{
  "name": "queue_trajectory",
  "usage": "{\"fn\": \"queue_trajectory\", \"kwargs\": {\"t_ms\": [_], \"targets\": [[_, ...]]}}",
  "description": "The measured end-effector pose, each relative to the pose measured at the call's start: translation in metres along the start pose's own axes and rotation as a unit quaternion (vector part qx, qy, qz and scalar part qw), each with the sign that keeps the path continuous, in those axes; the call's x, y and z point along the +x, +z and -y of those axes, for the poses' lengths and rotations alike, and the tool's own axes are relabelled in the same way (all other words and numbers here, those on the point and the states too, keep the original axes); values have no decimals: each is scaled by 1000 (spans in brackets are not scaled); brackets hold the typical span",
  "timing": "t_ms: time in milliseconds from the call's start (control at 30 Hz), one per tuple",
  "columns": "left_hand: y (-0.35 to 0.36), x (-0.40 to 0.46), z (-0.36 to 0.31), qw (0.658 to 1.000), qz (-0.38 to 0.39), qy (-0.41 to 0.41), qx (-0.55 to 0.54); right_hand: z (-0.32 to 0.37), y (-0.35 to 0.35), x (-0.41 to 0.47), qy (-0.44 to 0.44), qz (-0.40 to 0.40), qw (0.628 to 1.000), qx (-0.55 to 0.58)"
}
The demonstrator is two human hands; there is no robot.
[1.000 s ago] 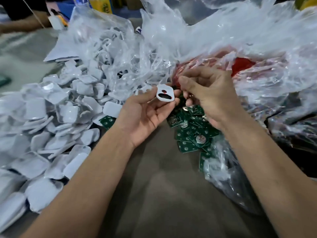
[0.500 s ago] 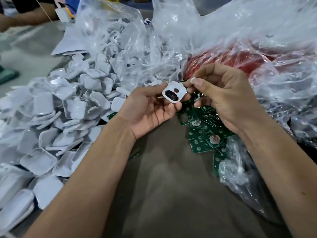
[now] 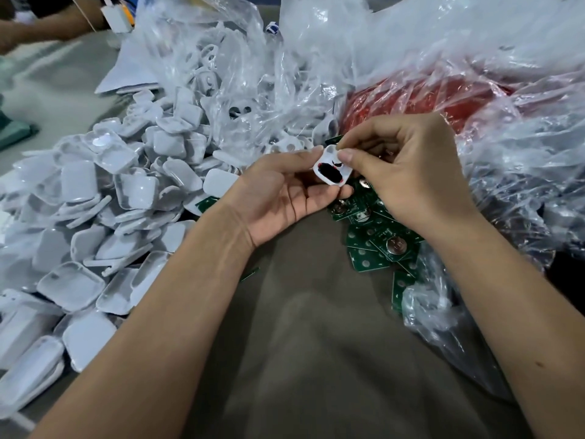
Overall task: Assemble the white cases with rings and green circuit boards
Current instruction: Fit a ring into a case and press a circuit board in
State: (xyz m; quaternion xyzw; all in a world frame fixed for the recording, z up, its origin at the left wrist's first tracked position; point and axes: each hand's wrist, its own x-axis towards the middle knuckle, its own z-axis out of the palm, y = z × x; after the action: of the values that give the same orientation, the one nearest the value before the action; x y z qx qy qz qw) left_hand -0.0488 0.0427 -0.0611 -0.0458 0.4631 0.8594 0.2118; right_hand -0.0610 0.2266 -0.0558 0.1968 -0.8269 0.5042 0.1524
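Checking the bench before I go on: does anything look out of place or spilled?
One stray green circuit board lies half buried at the edge of the loose white plastic case pile, apart from the main green board heap spilling from its clear plastic bag. Nothing looks damaged.

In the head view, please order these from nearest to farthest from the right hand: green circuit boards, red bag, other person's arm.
From the right hand:
1. Green circuit boards, just beneath it.
2. Red bag, behind it.
3. Other person's arm, far top left.

White case [image 3: 332,169] — tilted, above boards [image 3: 376,239]
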Motion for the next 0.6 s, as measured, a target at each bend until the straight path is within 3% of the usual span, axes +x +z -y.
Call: {"fn": "queue_trajectory", "kwargs": {"t_ms": [600], "targets": [[1, 1, -1, 1000, 4, -4, 7, 9, 5, -3, -8, -2, 998, -56]]}}
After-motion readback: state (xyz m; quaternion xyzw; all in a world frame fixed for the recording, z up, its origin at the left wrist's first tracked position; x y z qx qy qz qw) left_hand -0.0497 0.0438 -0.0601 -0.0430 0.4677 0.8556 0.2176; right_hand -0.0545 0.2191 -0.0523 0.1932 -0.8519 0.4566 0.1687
